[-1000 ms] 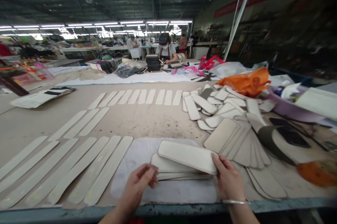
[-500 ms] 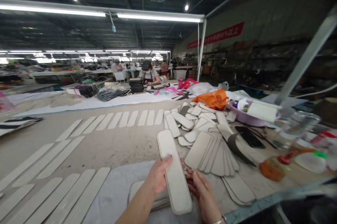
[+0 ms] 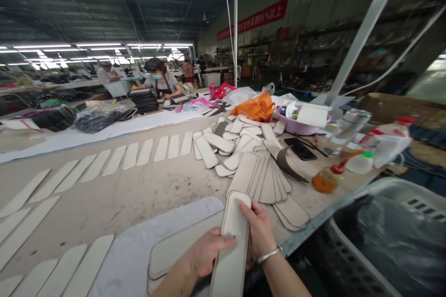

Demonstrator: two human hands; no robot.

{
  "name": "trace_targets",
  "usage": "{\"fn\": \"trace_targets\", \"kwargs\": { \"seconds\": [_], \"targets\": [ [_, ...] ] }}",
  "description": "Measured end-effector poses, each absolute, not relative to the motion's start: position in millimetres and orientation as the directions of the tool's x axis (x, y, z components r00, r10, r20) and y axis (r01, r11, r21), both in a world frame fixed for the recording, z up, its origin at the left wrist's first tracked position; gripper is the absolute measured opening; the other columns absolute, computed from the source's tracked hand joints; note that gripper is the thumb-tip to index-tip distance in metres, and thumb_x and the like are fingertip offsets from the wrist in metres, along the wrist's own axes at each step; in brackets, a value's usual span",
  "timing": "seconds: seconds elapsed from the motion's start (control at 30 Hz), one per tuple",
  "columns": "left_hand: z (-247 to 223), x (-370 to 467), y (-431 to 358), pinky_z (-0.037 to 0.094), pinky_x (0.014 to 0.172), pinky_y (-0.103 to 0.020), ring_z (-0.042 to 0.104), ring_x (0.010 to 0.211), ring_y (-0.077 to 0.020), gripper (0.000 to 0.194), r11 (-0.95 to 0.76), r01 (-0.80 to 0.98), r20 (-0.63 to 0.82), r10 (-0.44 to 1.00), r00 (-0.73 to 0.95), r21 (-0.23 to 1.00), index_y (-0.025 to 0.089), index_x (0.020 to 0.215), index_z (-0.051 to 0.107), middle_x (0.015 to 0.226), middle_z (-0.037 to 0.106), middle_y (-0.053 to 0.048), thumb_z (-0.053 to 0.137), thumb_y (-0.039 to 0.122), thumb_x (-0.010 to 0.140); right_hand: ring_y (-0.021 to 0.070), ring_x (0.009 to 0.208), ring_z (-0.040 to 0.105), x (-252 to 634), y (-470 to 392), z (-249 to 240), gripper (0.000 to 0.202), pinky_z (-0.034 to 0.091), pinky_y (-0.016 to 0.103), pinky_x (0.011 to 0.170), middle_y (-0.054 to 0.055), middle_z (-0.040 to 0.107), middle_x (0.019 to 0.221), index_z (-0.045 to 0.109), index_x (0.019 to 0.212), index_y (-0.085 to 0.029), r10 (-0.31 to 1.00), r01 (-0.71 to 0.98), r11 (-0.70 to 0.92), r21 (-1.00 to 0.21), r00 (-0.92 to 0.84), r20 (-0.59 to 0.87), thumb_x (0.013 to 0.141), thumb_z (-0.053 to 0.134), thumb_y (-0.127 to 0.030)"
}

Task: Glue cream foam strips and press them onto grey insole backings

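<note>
A long white panel with rounded ends (image 3: 232, 232) is held upright-tilted between both hands near the table's front edge. My left hand (image 3: 205, 253) grips its left side, thumb across the face. Higher up, my right hand (image 3: 258, 225) closes on the right edge with the thumb on top; a bracelet circles that wrist. Beneath and left of the held panel, a few similar panels (image 3: 174, 246) are stacked on a white cloth (image 3: 139, 236). Just beyond it lies a fan of overlapping panels (image 3: 263, 178), with a loose heap of panels (image 3: 226, 141) behind.
Rows of panels (image 3: 128, 155) lie spaced across the table's left. Toward the right are a phone (image 3: 300, 148), an orange-liquid bottle (image 3: 325, 181), a purple basin (image 3: 299, 125) and an orange bag (image 3: 256, 107). A white basket (image 3: 362, 260) stands off the right edge. A co-worker (image 3: 162, 81) sits beyond.
My view has turned right, bringing the basket in. My right hand has gone from beside the panel to gripping its upper right edge; the panel sits lower in view.
</note>
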State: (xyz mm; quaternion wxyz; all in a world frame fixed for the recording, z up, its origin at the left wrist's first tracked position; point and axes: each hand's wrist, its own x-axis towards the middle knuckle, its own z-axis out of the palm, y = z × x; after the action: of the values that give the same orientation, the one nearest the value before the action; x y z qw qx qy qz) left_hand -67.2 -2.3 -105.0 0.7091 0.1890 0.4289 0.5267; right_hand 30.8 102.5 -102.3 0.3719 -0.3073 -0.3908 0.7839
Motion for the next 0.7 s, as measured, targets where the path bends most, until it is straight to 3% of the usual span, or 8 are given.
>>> {"fn": "trace_targets", "kwargs": {
  "seconds": [0.1, 0.37, 0.7],
  "targets": [
    [-105.4, -67.4, -3.2, 0.049, 0.064, -0.035, 0.064, 0.068, -0.0250, 0.043, 0.330, -0.590, -0.410, 0.912, -0.002, 0.737, 0.005, 0.096, 0.064, 0.075, 0.067, -0.015, 0.069, 0.039, 0.070, 0.0169, 0.071, 0.059, 28.1, 103.1, -101.8, 0.033, 0.049, 0.027, 0.062, 0.004, 0.068, 0.082, 0.064, 0.093, -0.017, 0.828, -0.293, -0.378, -0.878, -0.531, -0.179, 0.067, 0.070, -0.038],
    [-100.5, -60.1, 3.4, 0.047, 0.067, -0.030, 0.063, 0.070, -0.0211, 0.043, 0.026, -0.580, -0.242, 0.923, -0.298, 0.814, 0.009, 0.107, 0.059, 0.087, 0.066, -0.013, 0.065, 0.039, 0.076, 0.0175, 0.076, 0.059, 27.9, 101.6, -109.2, 0.034, 0.048, 0.028, 0.068, 0.005, 0.069, 0.087, 0.065, 0.091, -0.018, 0.797, -0.145, -0.326, -0.934, -0.574, -0.189, 0.065, 0.071, -0.038],
    [-108.8, -63.8, 1.9, 0.045, 0.056, -0.027, 0.059, 0.055, -0.0169, 0.038, 0.074, -0.632, -0.318, 0.905, -0.282, 0.771, 0.007, 0.095, 0.063, 0.071, 0.066, -0.009, 0.065, 0.039, 0.076, 0.0149, 0.064, 0.057, 24.8, 99.6, -109.8, 0.033, 0.046, 0.026, 0.057, 0.002, 0.067, 0.075, 0.064, 0.085, -0.017, 0.782, -0.140, -0.344, -0.929, -0.590, -0.200, 0.062, 0.074, -0.038]
  ]
}}
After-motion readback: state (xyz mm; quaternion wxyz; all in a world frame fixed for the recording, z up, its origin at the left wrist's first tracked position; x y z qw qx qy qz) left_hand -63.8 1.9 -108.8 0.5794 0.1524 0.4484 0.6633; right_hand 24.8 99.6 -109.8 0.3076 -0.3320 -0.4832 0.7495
